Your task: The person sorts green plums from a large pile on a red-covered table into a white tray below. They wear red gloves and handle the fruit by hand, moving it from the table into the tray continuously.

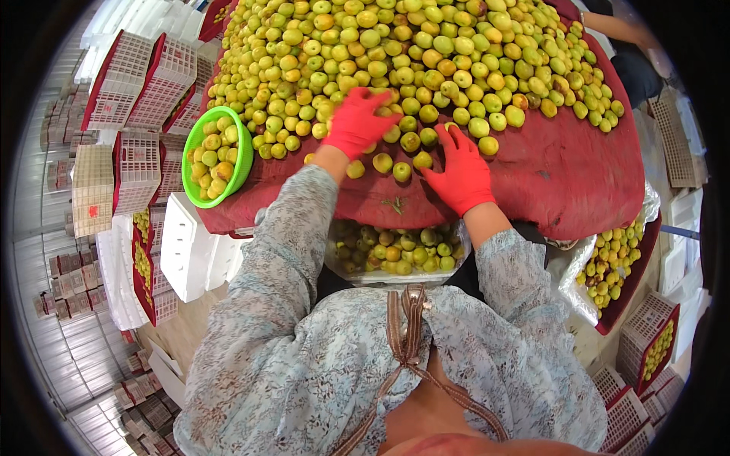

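A broad heap of yellow-green fruits [365,51], jujube-like in look, covers the far part of a table draped in red cloth [570,176]. My left hand [360,122], in a red glove and slightly blurred, reaches over the heap's near edge with fingers spread. To its right, my right hand [463,168], gloved alike, lies palm down at the cloth. Its fingertips touch one fruit [450,126]; what lies under the palm is hidden. Several loose fruits [401,171] sit between the hands. Below the table's near edge, a plastic-lined box [399,278] holds more fruits.
A bright green plastic basket [249,154] of fruits stands at the table's left. White foam boxes [185,251] and plastic crates [137,165] are stacked beyond it. At right are a lined crate of fruits [627,285] and another person's arm [619,28]. Leaf bits [394,203] lie on the cloth.
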The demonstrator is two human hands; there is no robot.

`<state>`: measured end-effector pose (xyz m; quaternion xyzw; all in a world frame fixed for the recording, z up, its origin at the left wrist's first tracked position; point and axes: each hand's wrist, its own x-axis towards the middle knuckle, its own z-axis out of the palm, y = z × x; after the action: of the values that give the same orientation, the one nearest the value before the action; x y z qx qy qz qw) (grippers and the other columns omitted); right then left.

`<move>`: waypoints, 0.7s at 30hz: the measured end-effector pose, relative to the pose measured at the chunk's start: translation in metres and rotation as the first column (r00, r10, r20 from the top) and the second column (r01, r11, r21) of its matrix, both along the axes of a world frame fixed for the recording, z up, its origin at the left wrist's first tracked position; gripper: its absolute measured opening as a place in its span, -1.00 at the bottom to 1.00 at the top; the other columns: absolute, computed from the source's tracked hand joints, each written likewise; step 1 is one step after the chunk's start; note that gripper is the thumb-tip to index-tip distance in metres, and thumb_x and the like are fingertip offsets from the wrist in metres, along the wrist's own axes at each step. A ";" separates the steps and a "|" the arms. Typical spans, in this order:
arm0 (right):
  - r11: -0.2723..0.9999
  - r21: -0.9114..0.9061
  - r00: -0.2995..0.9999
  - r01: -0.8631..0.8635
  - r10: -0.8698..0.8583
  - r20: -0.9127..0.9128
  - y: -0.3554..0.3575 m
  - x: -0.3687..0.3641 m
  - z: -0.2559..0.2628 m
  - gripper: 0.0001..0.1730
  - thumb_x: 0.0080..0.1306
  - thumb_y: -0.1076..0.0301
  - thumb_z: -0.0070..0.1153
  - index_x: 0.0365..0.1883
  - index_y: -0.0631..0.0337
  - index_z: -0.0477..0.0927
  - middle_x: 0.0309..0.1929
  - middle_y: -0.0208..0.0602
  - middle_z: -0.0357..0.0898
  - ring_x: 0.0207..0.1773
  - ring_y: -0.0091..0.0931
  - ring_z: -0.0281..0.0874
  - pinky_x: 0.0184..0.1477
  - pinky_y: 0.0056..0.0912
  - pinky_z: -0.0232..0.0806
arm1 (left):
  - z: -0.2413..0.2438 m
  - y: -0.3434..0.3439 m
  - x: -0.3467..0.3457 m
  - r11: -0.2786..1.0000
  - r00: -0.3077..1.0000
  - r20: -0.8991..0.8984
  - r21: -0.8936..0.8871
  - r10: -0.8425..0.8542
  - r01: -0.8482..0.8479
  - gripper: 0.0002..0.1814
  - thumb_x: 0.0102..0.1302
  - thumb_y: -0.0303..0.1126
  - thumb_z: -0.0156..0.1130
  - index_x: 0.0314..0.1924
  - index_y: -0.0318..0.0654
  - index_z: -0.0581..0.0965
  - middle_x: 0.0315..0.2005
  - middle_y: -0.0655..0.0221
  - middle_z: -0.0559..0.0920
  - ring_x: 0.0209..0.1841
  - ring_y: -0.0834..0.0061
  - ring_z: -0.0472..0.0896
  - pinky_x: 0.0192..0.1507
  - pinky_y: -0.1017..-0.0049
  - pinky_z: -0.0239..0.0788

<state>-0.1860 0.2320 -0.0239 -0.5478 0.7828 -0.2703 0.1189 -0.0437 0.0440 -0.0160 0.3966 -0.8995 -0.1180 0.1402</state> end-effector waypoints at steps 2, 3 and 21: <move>0.996 0.062 0.993 -0.066 0.060 0.101 0.001 0.005 0.000 -0.22 0.08 -0.01 0.23 0.29 -0.08 0.34 0.43 -0.18 0.09 0.35 -0.16 0.22 0.23 -0.13 0.28 | -0.020 0.038 0.000 0.951 0.993 0.063 -0.288 -0.096 0.110 -0.53 0.05 0.00 0.35 -0.01 0.12 0.59 -0.11 0.31 0.58 -0.10 0.13 0.53 -0.06 0.22 0.41; 0.989 0.084 0.989 -0.124 0.117 0.085 0.002 0.006 -0.004 -0.23 0.08 0.00 0.23 0.29 -0.10 0.34 0.43 -0.19 0.08 0.34 -0.16 0.22 0.22 -0.13 0.29 | -0.031 0.050 -0.002 0.949 0.996 -0.053 -0.313 -0.070 0.050 -0.60 0.03 -0.09 0.37 -0.09 0.07 0.59 -0.13 0.28 0.58 -0.15 0.15 0.52 -0.12 0.21 0.41; 0.983 0.060 0.971 -0.172 0.158 0.181 0.001 0.005 -0.015 -0.47 0.17 0.06 0.14 0.10 0.02 0.52 0.33 -0.20 0.25 0.22 -0.15 0.34 0.17 -0.10 0.33 | -0.027 0.020 -0.049 0.999 0.993 0.113 -0.004 -0.033 0.034 -0.63 0.22 -0.34 0.03 0.05 -0.01 0.51 0.12 0.10 0.47 0.00 0.12 0.55 -0.06 0.26 0.43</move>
<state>-0.1810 0.2328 -0.0386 -0.5802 0.7306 -0.2769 0.2299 -0.0924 0.0638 -0.0425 0.3872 -0.9128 -0.0950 0.0885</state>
